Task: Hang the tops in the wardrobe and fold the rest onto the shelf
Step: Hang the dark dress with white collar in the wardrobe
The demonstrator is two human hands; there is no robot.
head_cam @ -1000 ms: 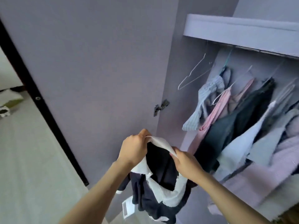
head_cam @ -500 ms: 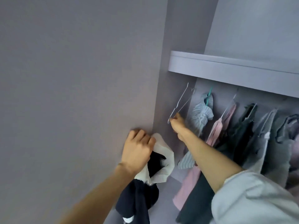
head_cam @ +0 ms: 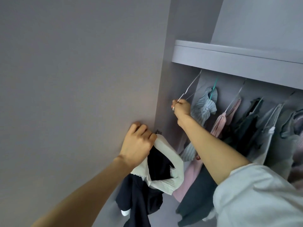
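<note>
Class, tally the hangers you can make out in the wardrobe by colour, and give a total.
White hangers: 3, the first gripped by the right hand
Teal hangers: 1
Total: 4; others farther right are too hidden to count.

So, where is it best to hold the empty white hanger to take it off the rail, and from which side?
Judging by its pose, grip the white hanger at its lower left corner, coming from below and the left, as the right hand does. That end juts toward the open door side, clear of the striped top, while its hook sits under the shelf.
</note>
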